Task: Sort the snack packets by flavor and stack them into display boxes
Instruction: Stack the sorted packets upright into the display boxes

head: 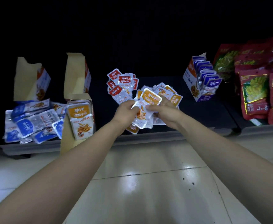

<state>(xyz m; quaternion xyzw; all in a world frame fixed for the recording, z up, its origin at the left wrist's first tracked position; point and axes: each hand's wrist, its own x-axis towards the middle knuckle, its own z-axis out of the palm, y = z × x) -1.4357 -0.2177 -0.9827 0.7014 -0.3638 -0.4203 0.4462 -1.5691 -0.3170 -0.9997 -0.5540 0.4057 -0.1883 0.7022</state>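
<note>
Both hands hold a bunch of orange snack packets (pixel 150 98) over the dark shelf. My left hand (pixel 127 110) grips the bunch from the left, my right hand (pixel 163 109) from the right. More orange packets (pixel 173 94) lie loose behind my right hand. A pile of red packets (pixel 122 84) sits behind the hands. Blue packets (pixel 30 122) lie heaped at the left. An open display box (pixel 77 101) at centre left holds orange packets (pixel 81 118). Another box (pixel 200 78) at the right is filled with blue packets.
An open box (pixel 30 81) stands at the far left behind the blue heap. Large red snack bags (pixel 255 94) fill the shelf at the far right. The shelf's front edge (pixel 148 138) runs across, with pale tiled floor (pixel 148 183) below it.
</note>
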